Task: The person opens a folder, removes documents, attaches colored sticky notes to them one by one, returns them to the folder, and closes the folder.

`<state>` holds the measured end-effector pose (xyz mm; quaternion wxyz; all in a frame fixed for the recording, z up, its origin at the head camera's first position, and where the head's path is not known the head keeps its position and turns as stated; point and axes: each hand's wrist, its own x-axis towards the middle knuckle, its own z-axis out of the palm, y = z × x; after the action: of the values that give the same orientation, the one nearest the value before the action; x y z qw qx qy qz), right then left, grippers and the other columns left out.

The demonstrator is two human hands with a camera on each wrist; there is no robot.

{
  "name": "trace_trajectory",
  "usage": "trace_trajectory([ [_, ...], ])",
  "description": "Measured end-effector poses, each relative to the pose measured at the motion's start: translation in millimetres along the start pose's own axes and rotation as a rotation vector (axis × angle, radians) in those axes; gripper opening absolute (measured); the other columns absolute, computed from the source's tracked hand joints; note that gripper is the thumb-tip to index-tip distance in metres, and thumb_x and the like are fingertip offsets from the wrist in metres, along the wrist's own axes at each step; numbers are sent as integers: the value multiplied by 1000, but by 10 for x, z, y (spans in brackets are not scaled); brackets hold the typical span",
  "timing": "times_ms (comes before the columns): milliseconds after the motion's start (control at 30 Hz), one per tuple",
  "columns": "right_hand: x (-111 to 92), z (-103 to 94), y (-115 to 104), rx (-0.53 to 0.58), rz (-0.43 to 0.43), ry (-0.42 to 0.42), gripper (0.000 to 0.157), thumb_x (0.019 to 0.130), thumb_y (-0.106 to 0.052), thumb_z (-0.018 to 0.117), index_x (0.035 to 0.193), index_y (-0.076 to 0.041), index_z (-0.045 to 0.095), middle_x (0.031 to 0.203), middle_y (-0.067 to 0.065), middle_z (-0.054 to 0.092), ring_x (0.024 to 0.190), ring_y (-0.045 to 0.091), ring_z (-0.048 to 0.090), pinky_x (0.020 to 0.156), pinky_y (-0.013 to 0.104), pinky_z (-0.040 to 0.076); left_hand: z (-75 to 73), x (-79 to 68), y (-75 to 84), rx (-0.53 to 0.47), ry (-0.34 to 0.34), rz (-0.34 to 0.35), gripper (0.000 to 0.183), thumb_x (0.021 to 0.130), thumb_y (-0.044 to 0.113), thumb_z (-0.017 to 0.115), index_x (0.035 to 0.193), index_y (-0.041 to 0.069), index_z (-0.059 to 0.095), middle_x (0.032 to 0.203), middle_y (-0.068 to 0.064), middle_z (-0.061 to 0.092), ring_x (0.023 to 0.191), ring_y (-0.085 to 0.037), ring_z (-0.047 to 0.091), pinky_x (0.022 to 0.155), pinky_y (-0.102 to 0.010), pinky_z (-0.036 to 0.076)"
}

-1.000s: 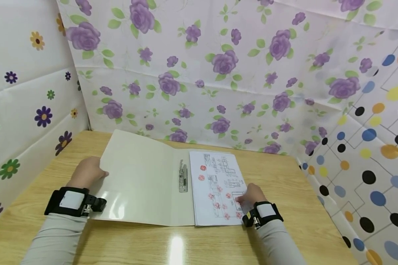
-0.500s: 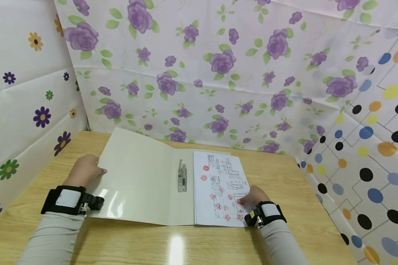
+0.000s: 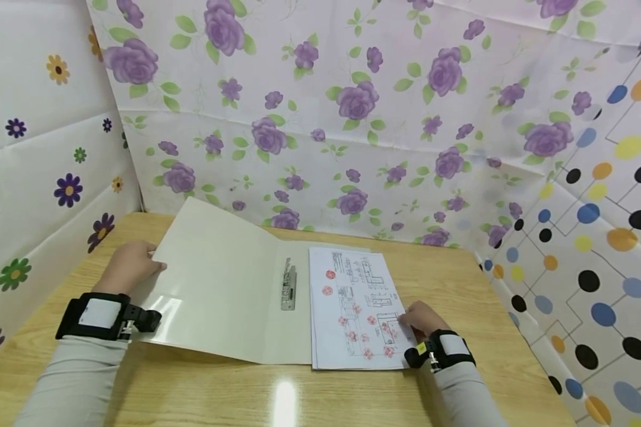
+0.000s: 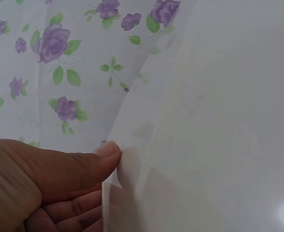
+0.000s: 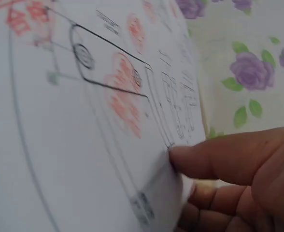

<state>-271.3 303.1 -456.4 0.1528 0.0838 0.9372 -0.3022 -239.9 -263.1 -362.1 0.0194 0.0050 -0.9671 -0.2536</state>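
A cream file folder (image 3: 219,284) lies opened out, its left cover tilted up off the table. My left hand (image 3: 129,267) pinches that cover's outer edge, thumb on the inner face and fingers behind, as the left wrist view shows at the cover (image 4: 219,121). Near the fold sits a metal clip (image 3: 288,287). On the right half rests a stack of papers (image 3: 352,308) printed with technical drawings and red stamps. My right hand (image 3: 424,318) pinches the stack's right edge; in the right wrist view the thumb lies on top of the sheet (image 5: 98,145) with fingers beneath.
The wooden table (image 3: 459,290) extends around the folder. A purple-flowered cloth (image 3: 320,118) hangs behind it. A daisy-printed cloth (image 3: 43,166) stands on the left and a dotted cloth (image 3: 593,255) on the right. Each wrist wears a black strap with a camera.
The left hand has moved slightly left and up, raising the cover a little more. The right hand has shifted right with the papers, and the stack now lies farther from the clip.
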Motion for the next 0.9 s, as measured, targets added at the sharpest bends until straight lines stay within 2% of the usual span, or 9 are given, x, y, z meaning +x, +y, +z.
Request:
trace_trajectory([
  [100, -16, -13, 63, 77, 15, -35, 24, 83, -8, 56, 60, -5, 52, 57, 3, 54, 48, 13, 50, 44, 24, 41, -50, -23, 3, 9, -24, -11, 47, 78, 11, 62, 112, -19, 50, 104, -36, 55, 91, -48, 53, 73, -51, 45],
  [233, -37, -38, 156, 111, 20, -37, 19, 85, -7, 55, 67, -2, 57, 62, 4, 57, 52, 14, 52, 48, 26, 43, -105, -86, 4, -8, -64, -33, 53, 80, 11, 59, 118, -21, 42, 108, -38, 51, 96, -50, 50, 78, -54, 43],
  [333, -60, -74, 220, 135, 26, -15, 13, 85, -7, 55, 76, 1, 60, 66, 5, 58, 55, 15, 53, 50, 27, 44, -148, -141, -16, -24, -80, -30, 53, 81, 12, 58, 118, -21, 42, 106, -38, 52, 91, -47, 54, 73, -51, 46],
  [400, -79, -101, 263, 153, 33, 7, 12, 85, -7, 55, 83, 2, 61, 70, 6, 58, 58, 16, 53, 51, 27, 44, -174, -174, -25, -40, -98, -32, 52, 82, 13, 57, 119, -20, 42, 105, -36, 54, 84, -41, 59, 69, -47, 48],
  [500, -111, -138, 352, 207, 43, 38, 15, 85, -7, 54, 93, 3, 62, 75, 6, 60, 62, 16, 55, 54, 27, 45, -197, -209, -28, -83, -134, -35, 52, 83, 14, 56, 120, -19, 42, 103, -34, 55, 76, -30, 62, 64, -42, 50],
  [600, -146, -161, 439, 270, 37, 45, 18, 85, -7, 53, 97, 4, 61, 76, 6, 62, 63, 16, 56, 55, 28, 46, -207, -242, -41, -110, -145, -21, 51, 84, 14, 56, 121, -17, 42, 103, -33, 56, 74, -24, 63, 64, -41, 50],
  [733, -191, -171, 529, 328, 38, 45, 20, 87, -9, 53, 101, 5, 59, 79, 6, 62, 65, 15, 56, 56, 27, 47, -214, -288, -79, -134, -129, 3, 49, 85, 15, 56, 121, -16, 44, 101, -30, 59, 73, -21, 63, 65, -39, 51],
  [900, -224, -154, 617, 389, 69, 66, 29, 90, -11, 50, 113, 6, 54, 88, 9, 63, 71, 15, 57, 60, 28, 48, -205, -326, -136, -192, -125, 16, 46, 86, 11, 54, 119, -19, 44, 102, -32, 58, 73, -20, 63, 66, -38, 53],
])
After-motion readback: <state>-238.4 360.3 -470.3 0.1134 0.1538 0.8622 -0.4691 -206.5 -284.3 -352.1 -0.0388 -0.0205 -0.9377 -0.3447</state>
